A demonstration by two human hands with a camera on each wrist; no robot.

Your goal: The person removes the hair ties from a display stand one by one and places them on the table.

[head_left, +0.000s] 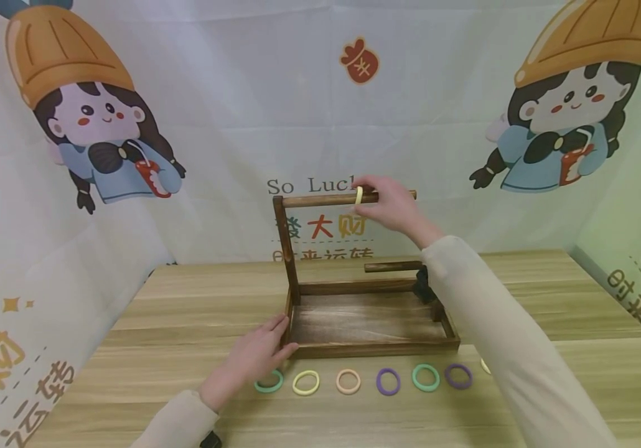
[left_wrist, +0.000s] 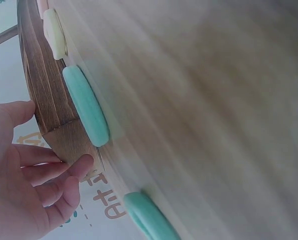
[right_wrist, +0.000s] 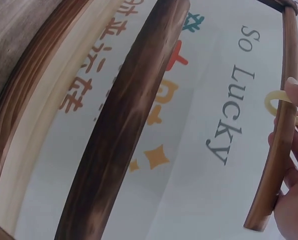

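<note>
My right hand (head_left: 390,202) pinches a pale yellow ring (head_left: 359,195), which looks like a hair tie. In the right wrist view the yellow ring (right_wrist: 275,98) encircles the upper bar (right_wrist: 288,55) of a dark wooden rack, partway along it. With thumb and fingers, my left hand (head_left: 256,348) holds the front left corner of the rack's tray base (head_left: 371,351). Close by that hand lies a green ring (left_wrist: 86,106), with a second green ring (left_wrist: 151,217) nearer the camera. The right forearm covers the rack's right post.
Along the tray's front lie a yellow ring (head_left: 306,382), a peach ring (head_left: 348,381), a purple ring (head_left: 388,381), a green ring (head_left: 425,378) and another purple ring (head_left: 458,376). A further yellow ring (head_left: 485,366) is mostly behind the sleeve. A lower bar (head_left: 392,267) juts leftward. Printed cloth (head_left: 231,124) hangs behind the table.
</note>
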